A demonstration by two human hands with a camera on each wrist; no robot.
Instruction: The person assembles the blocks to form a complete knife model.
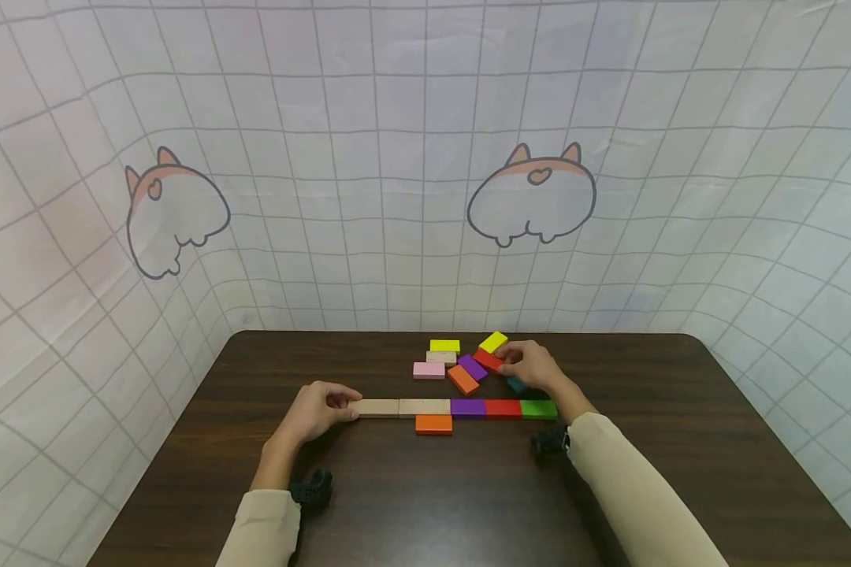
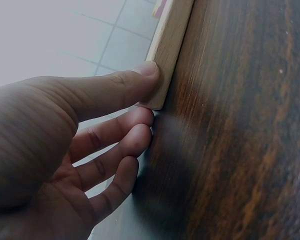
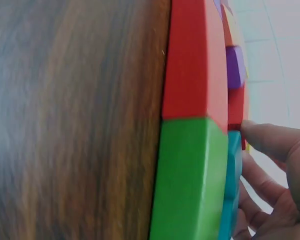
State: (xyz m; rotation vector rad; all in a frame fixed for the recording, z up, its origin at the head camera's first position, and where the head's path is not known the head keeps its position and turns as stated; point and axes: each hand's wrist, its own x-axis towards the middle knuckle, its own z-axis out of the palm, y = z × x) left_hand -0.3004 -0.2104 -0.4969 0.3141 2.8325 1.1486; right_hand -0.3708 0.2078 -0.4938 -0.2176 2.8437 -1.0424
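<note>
A row of blocks runs across the table: two plain wooden ones, then purple (image 1: 468,408), red (image 1: 503,409) and green (image 1: 539,409). At its left end my left hand (image 1: 315,411) pinches the outer wooden block (image 1: 377,409). In the left wrist view, the thumb presses along the side of that wooden block (image 2: 167,60), with three fingertips just past its end. Behind the row, my right hand (image 1: 535,366) pinches a loose red block (image 1: 487,361) by its right end. A teal block (image 1: 515,384) lies under this hand, partly hidden.
An orange block (image 1: 433,425) touches the row's front side. Behind the row lie purple (image 1: 473,367), orange (image 1: 463,379), pink (image 1: 429,370), pale wooden (image 1: 441,357) and two yellow blocks (image 1: 444,346). A patterned white curtain (image 1: 411,276) hangs behind the dark wood table (image 1: 425,488).
</note>
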